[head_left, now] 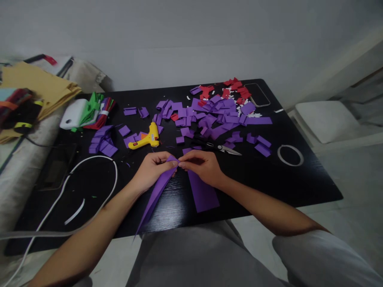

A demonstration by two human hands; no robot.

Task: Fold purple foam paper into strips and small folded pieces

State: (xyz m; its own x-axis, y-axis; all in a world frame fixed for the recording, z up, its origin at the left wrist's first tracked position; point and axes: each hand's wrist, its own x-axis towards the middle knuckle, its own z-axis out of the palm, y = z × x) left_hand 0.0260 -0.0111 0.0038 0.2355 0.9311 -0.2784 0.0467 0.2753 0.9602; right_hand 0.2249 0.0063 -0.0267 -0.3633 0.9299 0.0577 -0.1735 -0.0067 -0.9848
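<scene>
A long purple paper strip [158, 189] slants down from my left hand [152, 170], whose thumb and fingers are closed on its upper part. My right hand [206, 166] pinches at the strip's top end, fingertips almost meeting those of the left. What the right fingertips grip is partly hidden. Below the right hand a second purple strip [205, 195] lies flat on the black table [239, 191]. Just beyond the hands are a yellow glue gun [146, 137] and dark-handled scissors [229, 150], blades pointing right.
Folded purple pieces [221, 109] lie heaped at the back, with red scraps [206, 91] behind. More purple pieces [103, 141] sit at left. A white cable [115, 175] loops across the left side. At right are a tape ring [290, 155] and a phone-shaped frame [257, 95].
</scene>
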